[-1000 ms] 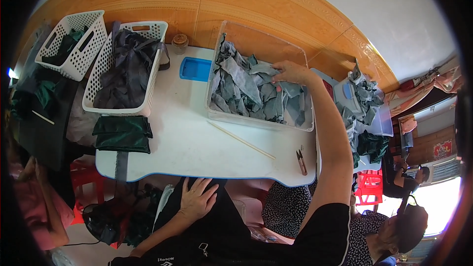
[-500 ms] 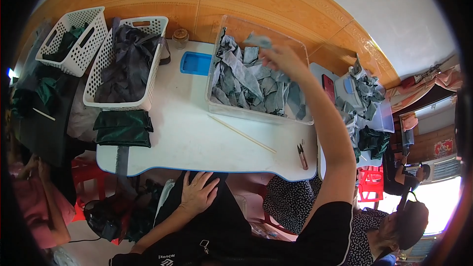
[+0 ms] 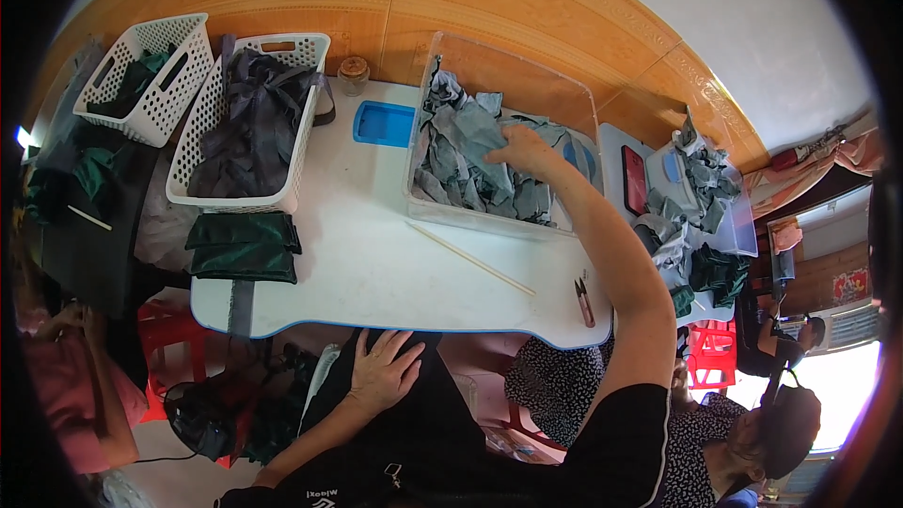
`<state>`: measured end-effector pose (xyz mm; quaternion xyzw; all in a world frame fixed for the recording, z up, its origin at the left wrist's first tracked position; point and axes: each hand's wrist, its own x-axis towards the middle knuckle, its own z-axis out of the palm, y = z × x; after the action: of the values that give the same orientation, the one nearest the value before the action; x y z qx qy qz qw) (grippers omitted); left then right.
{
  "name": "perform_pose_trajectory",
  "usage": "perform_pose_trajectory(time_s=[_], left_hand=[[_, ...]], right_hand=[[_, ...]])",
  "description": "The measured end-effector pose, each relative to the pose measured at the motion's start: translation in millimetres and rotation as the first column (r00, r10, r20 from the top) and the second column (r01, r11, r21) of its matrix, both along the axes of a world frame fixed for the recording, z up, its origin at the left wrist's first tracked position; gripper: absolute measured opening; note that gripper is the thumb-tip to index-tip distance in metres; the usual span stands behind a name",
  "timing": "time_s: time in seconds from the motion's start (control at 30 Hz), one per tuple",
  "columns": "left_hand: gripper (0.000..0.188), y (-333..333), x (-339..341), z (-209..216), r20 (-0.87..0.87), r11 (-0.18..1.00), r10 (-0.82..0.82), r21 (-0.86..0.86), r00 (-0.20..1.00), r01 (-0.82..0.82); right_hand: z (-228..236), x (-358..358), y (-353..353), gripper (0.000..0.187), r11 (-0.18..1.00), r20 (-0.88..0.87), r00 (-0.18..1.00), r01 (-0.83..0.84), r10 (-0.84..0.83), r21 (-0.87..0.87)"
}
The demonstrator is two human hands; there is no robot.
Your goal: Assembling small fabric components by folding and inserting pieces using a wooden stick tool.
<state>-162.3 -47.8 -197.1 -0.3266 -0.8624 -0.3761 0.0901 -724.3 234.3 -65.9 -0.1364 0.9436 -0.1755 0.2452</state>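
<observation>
My right hand [image 3: 523, 150] reaches into a clear plastic bin [image 3: 489, 218] on the white table. Its fingers are closed at the edge of a grey cloth piece [image 3: 478, 129], among many crumpled grey cloth pieces. My left hand [image 3: 384, 373] rests palm down on my dark trouser leg below the table edge, fingers spread and holding nothing. Between me and the bin lie a thin pale stick [image 3: 470, 259] and a pair of thread snips [image 3: 584, 303].
At the left, a white basket [image 3: 181, 183] holds dark ribbon-like cloth, with folded green fabric [image 3: 243, 246] before it. A blue tray [image 3: 384, 123] and small jar [image 3: 353, 76] stand behind. A red phone [image 3: 634, 181] lies right of the bin. People sit on both sides.
My right hand has come down and slightly left into the bin from a raised position with a cloth piece. The grey cloths are rearranged, baring the bin's right side. My left hand stays put.
</observation>
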Motion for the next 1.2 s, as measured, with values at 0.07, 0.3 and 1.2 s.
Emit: perform_pose_trajectory(time_s=[0.07, 0.3, 1.2], left_hand=[[0.047, 0, -1, -1, 0.004, 1.0, 0.003, 0.008, 1.0, -0.003], [0.047, 1, -3, -5, 0.007, 0.999, 0.003, 0.037, 1.0, -0.003], [0.05, -4, 3, 20, 0.01, 0.994, 0.035, 0.099, 0.999, -0.036]], right_hand=[[4, -8, 9, 0.065, 0.99, 0.093, 0.993, 0.082, -0.072, -0.111], [23, -56, 39, 0.044, 0.813, 0.139, 0.928, 0.371, -0.347, -0.449], [91, -25, 47, 0.033, 0.976, -0.453, 0.875, -0.087, 0.17, 0.199]])
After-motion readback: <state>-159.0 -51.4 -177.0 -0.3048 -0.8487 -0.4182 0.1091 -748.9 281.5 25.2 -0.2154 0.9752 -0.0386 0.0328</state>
